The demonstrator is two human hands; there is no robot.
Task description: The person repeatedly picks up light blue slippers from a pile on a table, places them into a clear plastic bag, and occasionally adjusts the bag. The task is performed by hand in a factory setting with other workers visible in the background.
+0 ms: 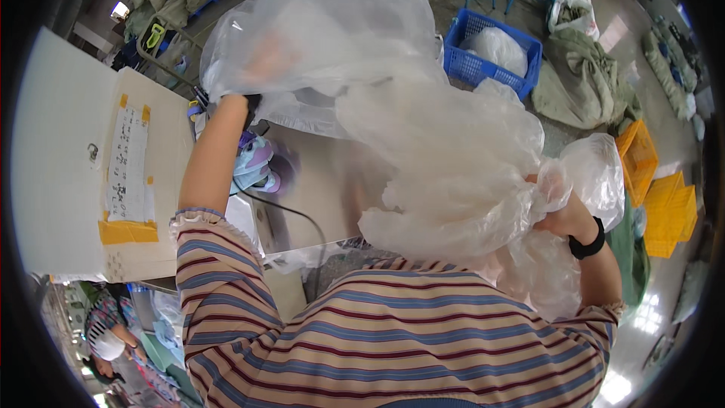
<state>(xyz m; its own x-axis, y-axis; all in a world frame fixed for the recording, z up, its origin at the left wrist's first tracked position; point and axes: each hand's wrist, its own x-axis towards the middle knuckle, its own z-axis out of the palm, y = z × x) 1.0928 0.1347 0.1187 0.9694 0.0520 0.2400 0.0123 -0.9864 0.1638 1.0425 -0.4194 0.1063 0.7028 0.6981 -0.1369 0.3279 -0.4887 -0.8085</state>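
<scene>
- One expanse of translucent plastic film (445, 151) stretches from the left hand (270, 59) to the right hand (560, 215), passing partly over the tabletop (325, 170).
- Right fingers: closed on bunched film.
- Left fingers: blurred behind film; grip cannot be told.
- Handling, as judged: light, limp, slippery, easily torn. Best hold: thick gathers, as at the right fingers; single layers may slip.

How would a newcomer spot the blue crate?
Start at the big translucent plastic filling the middle. Past its upper-right edge sits an open blue crate with a pale plastic bundle inside. Its colour separates it from the yellow crates farther right.
</scene>
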